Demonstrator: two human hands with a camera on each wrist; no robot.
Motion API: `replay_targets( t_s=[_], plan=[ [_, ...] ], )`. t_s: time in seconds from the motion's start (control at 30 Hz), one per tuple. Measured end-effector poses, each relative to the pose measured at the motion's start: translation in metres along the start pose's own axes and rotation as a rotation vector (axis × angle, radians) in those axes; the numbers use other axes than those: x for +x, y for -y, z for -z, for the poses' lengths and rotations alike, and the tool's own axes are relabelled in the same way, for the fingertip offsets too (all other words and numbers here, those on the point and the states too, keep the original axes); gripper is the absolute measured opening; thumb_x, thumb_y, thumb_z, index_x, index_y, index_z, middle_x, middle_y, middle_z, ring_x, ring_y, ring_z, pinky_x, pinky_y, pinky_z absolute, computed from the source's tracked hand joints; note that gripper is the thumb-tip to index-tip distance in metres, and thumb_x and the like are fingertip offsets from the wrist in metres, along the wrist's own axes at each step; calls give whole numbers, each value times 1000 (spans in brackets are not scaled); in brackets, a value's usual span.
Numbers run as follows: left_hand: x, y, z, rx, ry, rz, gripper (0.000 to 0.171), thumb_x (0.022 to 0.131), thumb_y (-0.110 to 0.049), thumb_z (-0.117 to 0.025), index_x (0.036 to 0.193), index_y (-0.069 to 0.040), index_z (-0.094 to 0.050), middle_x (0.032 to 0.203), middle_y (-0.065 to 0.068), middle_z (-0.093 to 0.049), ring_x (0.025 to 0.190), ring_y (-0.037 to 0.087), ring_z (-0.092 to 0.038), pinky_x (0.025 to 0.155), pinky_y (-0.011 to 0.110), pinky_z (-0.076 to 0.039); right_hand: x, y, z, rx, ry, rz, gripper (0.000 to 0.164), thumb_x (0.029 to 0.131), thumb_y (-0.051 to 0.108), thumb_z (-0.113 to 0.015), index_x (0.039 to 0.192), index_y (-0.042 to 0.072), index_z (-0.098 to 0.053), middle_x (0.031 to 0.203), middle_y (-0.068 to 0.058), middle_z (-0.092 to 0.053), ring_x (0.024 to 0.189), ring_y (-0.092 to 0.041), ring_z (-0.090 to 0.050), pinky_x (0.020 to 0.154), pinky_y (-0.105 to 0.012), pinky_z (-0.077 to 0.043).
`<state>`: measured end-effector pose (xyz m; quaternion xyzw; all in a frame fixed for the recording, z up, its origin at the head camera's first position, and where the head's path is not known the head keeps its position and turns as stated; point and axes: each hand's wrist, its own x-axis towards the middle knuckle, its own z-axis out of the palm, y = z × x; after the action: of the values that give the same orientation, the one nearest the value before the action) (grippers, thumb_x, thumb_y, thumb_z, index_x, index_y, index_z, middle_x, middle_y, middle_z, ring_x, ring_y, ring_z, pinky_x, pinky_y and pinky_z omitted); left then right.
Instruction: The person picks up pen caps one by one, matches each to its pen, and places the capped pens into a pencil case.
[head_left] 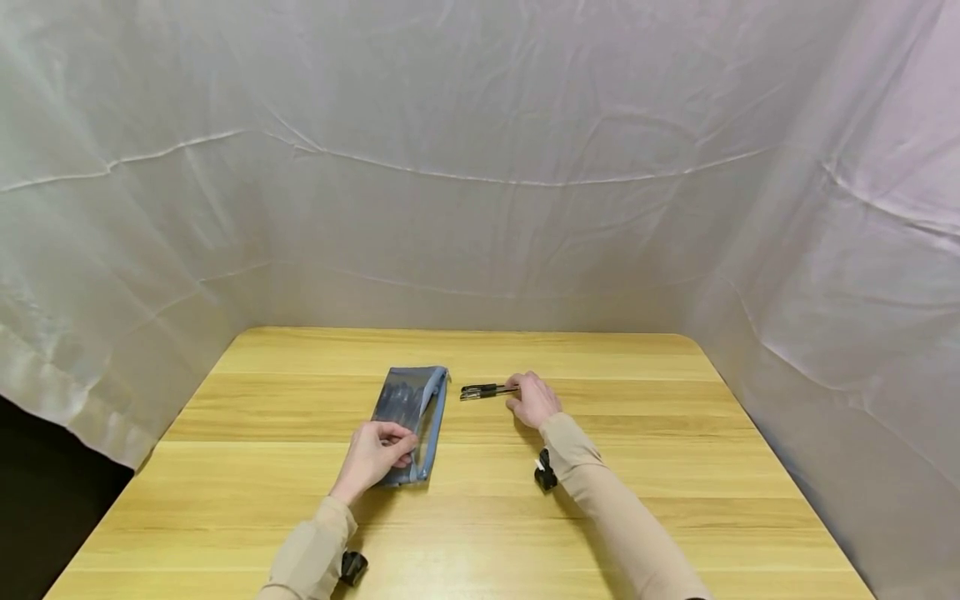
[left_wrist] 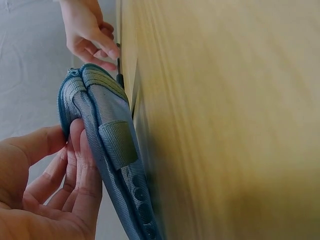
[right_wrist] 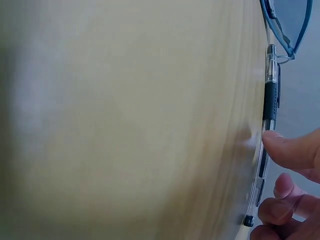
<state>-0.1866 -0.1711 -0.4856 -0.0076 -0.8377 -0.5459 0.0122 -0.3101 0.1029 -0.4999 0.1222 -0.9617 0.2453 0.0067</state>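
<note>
My left hand (head_left: pixel 373 454) pinches the edge of a blue-grey zip pencil case (head_left: pixel 400 398). The case lies on the table with its zipped mouth parted along the right side. In the left wrist view, thumb and fingers grip the fabric beside the zip of the pencil case (left_wrist: pixel 107 107). To its right lie black-gripped clear pens (head_left: pixel 478 392), side by side. Over their right ends, my right hand (head_left: pixel 536 402) is lowered. The right wrist view has the thumb (right_wrist: pixel 290 150) right at the barrel of a pen (right_wrist: pixel 270 100), the other fingers loosely bent and apart from the thumb.
A wood-grain table (head_left: pixel 645 467) with rounded far corners carries everything. Pale curtains (head_left: pixel 480 225) hang behind it and along both sides. Small black devices (head_left: pixel 546 472) sit at each wrist, by the beige sleeves (head_left: pixel 626 517).
</note>
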Motion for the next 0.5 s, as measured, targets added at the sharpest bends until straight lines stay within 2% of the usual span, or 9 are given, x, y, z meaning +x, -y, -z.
replay_targets(
  t_s=[0.13,0.3,0.5],
  plan=[
    [0,0,0,0,-4,1,13,92,-4,-70,96,8,-74,76,15,-74,60,17,-70,58,25,-60,1,2,-1,-23,8,-10,17,91,12,-71,108,13,-71,102,-8,-62,88,-25,-60,81,-46,-54],
    [0,0,0,-1,-9,-1,12,92,-3,-70,95,7,-75,76,15,-74,60,17,-70,58,25,-60,2,3,-1,-41,33,-36,7,90,11,-73,96,11,-72,95,-5,-58,82,-21,-56,73,-39,-52],
    [0,1,0,2,-11,-4,12,92,-4,-70,95,7,-75,76,15,-74,59,17,-70,57,24,-60,-1,1,-1,-70,46,-23,4,93,13,-71,94,10,-71,96,-4,-61,84,-20,-57,75,-38,-53]
  ],
)
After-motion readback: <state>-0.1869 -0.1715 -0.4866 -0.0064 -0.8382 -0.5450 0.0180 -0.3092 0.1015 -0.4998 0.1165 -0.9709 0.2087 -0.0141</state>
